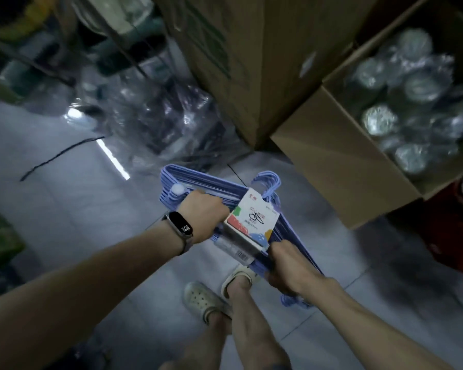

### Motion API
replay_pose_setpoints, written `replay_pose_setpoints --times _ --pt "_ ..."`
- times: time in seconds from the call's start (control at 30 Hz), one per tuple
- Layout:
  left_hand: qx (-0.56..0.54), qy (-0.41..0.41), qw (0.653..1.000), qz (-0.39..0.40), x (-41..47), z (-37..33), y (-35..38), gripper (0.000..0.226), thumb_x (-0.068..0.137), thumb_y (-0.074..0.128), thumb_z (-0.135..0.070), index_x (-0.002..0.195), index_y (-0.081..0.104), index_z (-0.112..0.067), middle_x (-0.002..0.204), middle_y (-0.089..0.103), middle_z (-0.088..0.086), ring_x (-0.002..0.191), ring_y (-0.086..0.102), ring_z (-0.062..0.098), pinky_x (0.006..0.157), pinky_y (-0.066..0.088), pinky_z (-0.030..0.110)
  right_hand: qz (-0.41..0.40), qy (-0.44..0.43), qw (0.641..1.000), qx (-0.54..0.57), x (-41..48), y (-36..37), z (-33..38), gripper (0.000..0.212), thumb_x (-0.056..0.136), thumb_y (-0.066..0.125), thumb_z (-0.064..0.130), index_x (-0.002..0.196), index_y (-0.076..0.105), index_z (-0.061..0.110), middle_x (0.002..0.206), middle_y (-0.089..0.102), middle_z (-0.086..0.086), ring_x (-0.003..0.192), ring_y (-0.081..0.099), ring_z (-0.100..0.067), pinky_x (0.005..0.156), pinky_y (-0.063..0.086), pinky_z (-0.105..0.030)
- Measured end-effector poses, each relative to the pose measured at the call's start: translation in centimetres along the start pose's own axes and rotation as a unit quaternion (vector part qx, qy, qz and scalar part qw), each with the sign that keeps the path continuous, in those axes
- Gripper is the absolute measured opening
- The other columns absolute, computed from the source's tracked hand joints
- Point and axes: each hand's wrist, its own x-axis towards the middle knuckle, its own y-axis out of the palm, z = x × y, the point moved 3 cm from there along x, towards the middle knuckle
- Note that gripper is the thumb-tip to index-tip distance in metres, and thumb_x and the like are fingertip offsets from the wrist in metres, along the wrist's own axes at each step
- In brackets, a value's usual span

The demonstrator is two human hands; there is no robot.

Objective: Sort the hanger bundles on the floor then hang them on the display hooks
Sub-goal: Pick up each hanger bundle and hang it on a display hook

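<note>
One bundle of blue hangers [219, 198] held up off the floor [64, 209], between both hands and above the two feet in pale clogs [206, 300]. Left hand [202, 214], with a dark wristband [181, 227], closed over the top bars, just left of the paper label [249, 225]. Right hand [286, 268] closed on the lower arm of the same bundle, just below and right of that label. Hooks of the hangers [270, 182] pointing forward and away, beyond the label.

Probably the end of the sorting step for this bundle: already lifted and gripped, not yet on any hook. No display hook visible here, so impossible to say which way to carry it. Next move likely to call for a turn of the bundle so that the hooks stand upward, with one hand kept near the label where the hangers are tied together.

Little open room. Just ahead of the right hand, the corner of a tall cardboard box [251, 76]; to its right, near, the open carton of shiny wrapped items [345, 169], its edge close to the hanger hooks. Ahead of the left hand, a heap of clear plastic wrap [158, 116] and a dark cord [62, 153] on the floor, a possible snag for the feet. Freest space to the left of the left hand, over bare tiles.
</note>
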Motion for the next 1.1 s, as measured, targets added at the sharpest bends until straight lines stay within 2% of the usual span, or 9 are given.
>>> replay_pose_setpoints --times 0.1,0.2,0.33,0.4,0.47,0.57,0.8,0.93,1.1 --pt "-0.096 -0.088 0.979 -0.155 -6.9 1.1 -0.5 0.056 0.085 0.067 -0.015 0.139 0.055 -0.019 0.145 0.053 0.012 0.136 0.044 0.033 0.117 0.031 0.044 -0.007 -0.02 0.999 0.044 -3.9 -2.3 4.1 0.054 0.09 0.072 0.04 0.064 0.03 0.019 0.061 0.03 0.001 0.048 0.027 -0.016 0.043 0.019 -0.033" --pt "-0.279 -0.234 0.87 -0.334 -15.5 0.4 -0.6 0.086 0.083 0.072 -0.018 0.158 0.031 -0.022 0.166 0.022 0.009 0.152 0.021 0.032 0.124 0.025 0.049 -0.026 -0.031 0.998 0.058 -7.2 -3.5 8.5 0.051 0.084 0.066 0.038 0.059 0.024 0.021 0.056 0.025 0.002 0.048 0.023 -0.015 0.043 0.014 -0.031" --pt "-0.652 -0.419 0.528 -0.348 -24.9 -2.3 2.2 0.121 0.068 0.081 -0.064 0.16 0.011 -0.031 0.16 0.013 -0.007 0.15 0.02 0.021 0.123 0.022 0.041 -0.038 0.002 0.999 0.036 -10.4 -2.8 14.7 0.036 0.09 0.065 0.022 0.072 0.034 0.018 0.079 0.038 0.004 0.069 0.044 -0.018 0.048 0.027 -0.028" --pt "-0.799 -0.405 0.333 -0.293 -28.1 -3.3 3.5 0.148 0.043 0.083 -0.081 0.16 0.004 -0.036 0.159 0.019 -0.006 0.145 0.032 0.025 0.117 0.035 0.052 -0.045 -0.01 0.999 0.023 -12.9 -2.4 19.0 0.039 0.091 0.066 0.024 0.074 0.032 0.019 0.081 0.032 0.007 0.079 0.047 -0.022 0.054 0.031 -0.031" --pt "-0.882 -0.328 0.218 -0.259 -30.9 -3.7 3.4 0.146 0.044 0.092 -0.065 0.159 0.005 -0.039 0.151 0.04 -0.004 0.133 0.049 0.024 0.109 0.043 0.055 -0.064 -0.044 0.997 0.011 -16.3 -2.1 23.9 0.042 0.095 0.064 0.028 0.071 0.03 0.02 0.078 0.03 0.006 0.07 0.041 -0.013 0.066 0.036 -0.036" --pt "-0.884 -0.252 0.16 -0.359 -35.8 -2.8 2.3 0.124 0.053 0.102 -0.025 0.149 0.025 -0.039 0.125 0.07 0.001 0.108 0.072 0.022 0.092 0.06 0.046 -0.076 -0.099 0.992 0.031 -21.5 -1.9 31.3 0.041 0.095 0.066 0.032 0.068 0.038 0.02 0.073 0.041 -0.004 0.06 0.039 -0.007 0.064 0.044 -0.033" --pt "-0.739 -0.313 0.085 -0.59 -51.7 0.7 4.8 0.102 0.073 0.083 0.011 0.146 0.025 -0.029 0.124 0.067 0.003 0.104 0.072 0.013 0.078 0.06 0.025 -0.074 -0.274 0.956 -0.075 -28.3 2.7 46.4 0.03 0.068 0.055 0.005 0.051 0.032 0.015 0.059 0.047 -0.005 0.052 0.036 -0.02 0.042 0.024 -0.03" --pt "-0.665 -0.337 0.038 -0.665 -60.9 1.4 6.5 0.085 0.077 0.077 0.01 0.144 0.038 -0.025 0.122 0.071 0.0 0.099 0.073 0.007 0.072 0.059 0.019 -0.108 -0.379 0.914 -0.094 -33.4 5.5 54.0 0.015 0.08 0.05 0.016 0.071 0.06 0.009 0.081 0.062 -0.025 0.065 0.042 -0.029 0.053 0.04 -0.037" --pt "-0.569 -0.355 -0.026 -0.741 -71.5 0.0 8.2 0.071 0.079 0.082 -0.003 0.133 0.053 -0.039 0.113 0.074 -0.018 0.092 0.073 0.001 0.078 0.06 0.028 -0.136 -0.519 0.812 -0.232 -42.2 7.7 62.1 0.013 0.09 0.054 0.016 0.093 0.066 0.021 0.071 0.058 -0.006 0.067 0.054 -0.034 0.059 0.04 -0.038"
